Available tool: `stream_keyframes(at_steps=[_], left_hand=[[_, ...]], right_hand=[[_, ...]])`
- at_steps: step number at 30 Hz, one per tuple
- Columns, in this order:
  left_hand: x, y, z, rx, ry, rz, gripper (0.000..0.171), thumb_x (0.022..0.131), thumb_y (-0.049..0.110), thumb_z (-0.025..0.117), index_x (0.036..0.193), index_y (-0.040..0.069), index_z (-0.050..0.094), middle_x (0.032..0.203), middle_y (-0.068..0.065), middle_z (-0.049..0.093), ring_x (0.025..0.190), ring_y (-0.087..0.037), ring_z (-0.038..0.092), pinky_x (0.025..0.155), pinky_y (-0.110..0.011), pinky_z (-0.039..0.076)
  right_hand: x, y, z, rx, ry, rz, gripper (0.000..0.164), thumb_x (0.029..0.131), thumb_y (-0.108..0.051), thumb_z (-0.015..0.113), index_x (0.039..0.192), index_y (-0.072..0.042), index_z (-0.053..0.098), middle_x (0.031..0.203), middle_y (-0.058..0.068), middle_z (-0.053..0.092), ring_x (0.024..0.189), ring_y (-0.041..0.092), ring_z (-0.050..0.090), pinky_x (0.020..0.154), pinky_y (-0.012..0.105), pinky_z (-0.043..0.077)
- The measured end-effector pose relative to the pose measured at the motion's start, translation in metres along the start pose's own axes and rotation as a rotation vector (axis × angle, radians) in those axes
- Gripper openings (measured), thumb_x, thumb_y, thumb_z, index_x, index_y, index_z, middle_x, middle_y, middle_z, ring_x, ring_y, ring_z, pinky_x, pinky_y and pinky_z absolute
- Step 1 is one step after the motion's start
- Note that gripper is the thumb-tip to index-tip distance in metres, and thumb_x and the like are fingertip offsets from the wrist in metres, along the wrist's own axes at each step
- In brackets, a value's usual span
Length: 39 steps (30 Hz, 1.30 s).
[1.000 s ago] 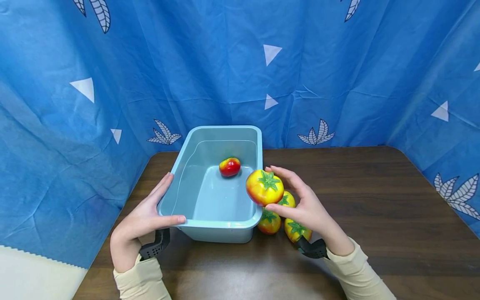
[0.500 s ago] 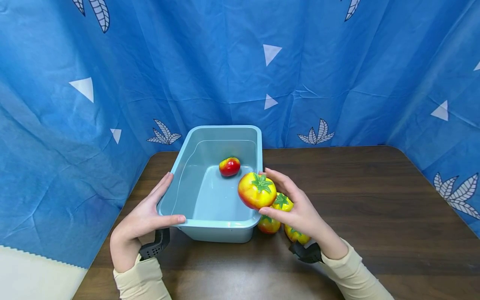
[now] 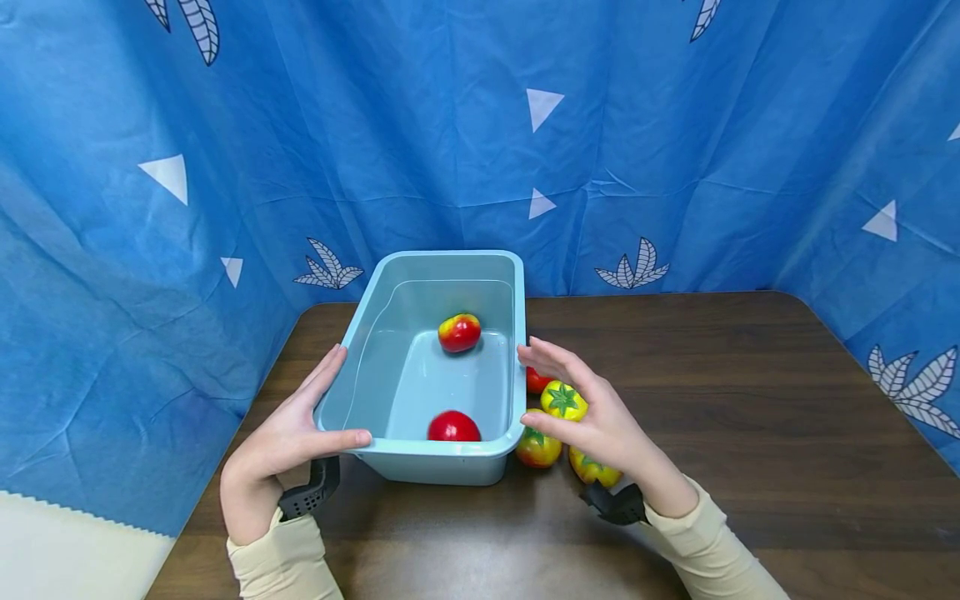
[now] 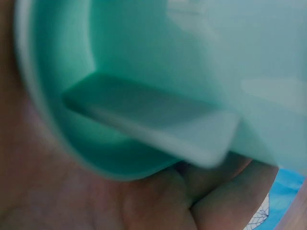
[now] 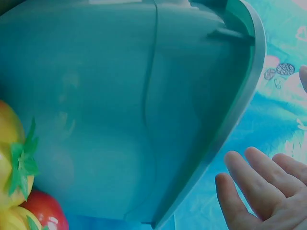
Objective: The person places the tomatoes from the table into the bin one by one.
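Note:
A light blue plastic bin (image 3: pixel 427 367) stands on the table. My left hand (image 3: pixel 300 417) holds its near left corner, thumb at the front rim and fingers along the left side; in the left wrist view the fingers (image 4: pixel 220 196) lie under the rim. One red toy tomato (image 3: pixel 453 426) lies inside near the front wall, partly hidden by the rim. Farther back in the bin sits a smaller red-and-yellow fruit (image 3: pixel 459 333). My right hand (image 3: pixel 588 400) is at the right rim, fingers apart from the thumb, holding nothing.
Right of the bin, several toy tomatoes cluster on the table: a yellow one (image 3: pixel 564 402), one beside the bin wall (image 3: pixel 538 446), another near the wrist (image 3: pixel 594 468) and a red one (image 3: pixel 536 381) partly behind my hand. A blue patterned curtain (image 3: pixel 480 150) hangs behind.
The toy tomato has left my right hand and now lies red side up in the front of the bin. The right hand has shifted slightly left; the left hand has stayed put.

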State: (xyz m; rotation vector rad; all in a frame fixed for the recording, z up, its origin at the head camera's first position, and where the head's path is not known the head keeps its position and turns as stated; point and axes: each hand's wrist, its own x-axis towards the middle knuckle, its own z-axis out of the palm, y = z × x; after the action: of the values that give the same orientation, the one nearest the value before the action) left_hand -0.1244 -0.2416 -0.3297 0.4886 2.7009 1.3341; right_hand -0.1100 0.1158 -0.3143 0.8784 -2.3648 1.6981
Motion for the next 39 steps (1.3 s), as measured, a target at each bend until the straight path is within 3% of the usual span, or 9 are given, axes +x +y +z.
stream_keyframes(at_steps=[7,11,18,30,39], left_hand=[[0.0,0.001,0.0,-0.021,-0.009,0.0,0.099,0.069,0.025,0.076,0.143,0.03,0.01,0.148,0.002,0.002,0.128,-0.034,0.015,0.09,-0.063,0.026],[0.0,0.002,0.001,-0.023,-0.009,-0.002,0.099,0.069,0.025,0.076,0.143,0.029,0.011,0.148,0.002,0.002,0.128,-0.034,0.015,0.091,-0.063,0.026],[0.0,0.002,0.001,-0.034,-0.007,-0.008,0.099,0.069,0.026,0.076,0.144,0.028,0.011,0.148,0.001,0.003,0.126,-0.034,0.017,0.091,-0.061,0.028],[0.0,0.002,0.001,-0.002,-0.006,-0.012,0.1,0.07,0.027,0.075,0.144,0.028,0.008,0.148,-0.003,0.002,0.125,-0.036,0.018,0.089,-0.063,0.029],[0.0,0.001,0.001,-0.014,-0.001,-0.013,0.1,0.07,0.026,0.076,0.144,0.028,0.009,0.148,-0.001,0.002,0.125,-0.035,0.018,0.089,-0.06,0.032]], right_hand=[[0.0,0.022,-0.011,-0.023,0.007,0.013,0.072,0.077,-0.011,0.07,0.137,-0.026,0.033,0.133,-0.004,0.043,0.117,0.013,0.043,0.092,0.047,0.037],[0.0,0.029,-0.018,-0.036,0.014,0.015,0.071,0.077,-0.016,0.07,0.136,-0.029,0.033,0.133,-0.006,0.043,0.117,0.013,0.043,0.093,0.047,0.036],[0.002,0.035,-0.027,-0.054,0.03,0.015,0.068,0.078,-0.015,0.069,0.135,-0.028,0.035,0.132,-0.004,0.044,0.117,0.017,0.043,0.093,0.048,0.036],[0.008,0.029,-0.041,-0.124,0.039,0.085,0.062,0.079,-0.006,0.067,0.133,-0.007,0.037,0.13,0.012,0.046,0.116,0.024,0.044,0.093,0.041,0.038],[0.005,0.062,-0.052,-0.121,0.016,0.178,0.063,0.078,-0.017,0.069,0.133,-0.015,0.039,0.131,0.007,0.045,0.117,0.027,0.042,0.093,0.05,0.035]])
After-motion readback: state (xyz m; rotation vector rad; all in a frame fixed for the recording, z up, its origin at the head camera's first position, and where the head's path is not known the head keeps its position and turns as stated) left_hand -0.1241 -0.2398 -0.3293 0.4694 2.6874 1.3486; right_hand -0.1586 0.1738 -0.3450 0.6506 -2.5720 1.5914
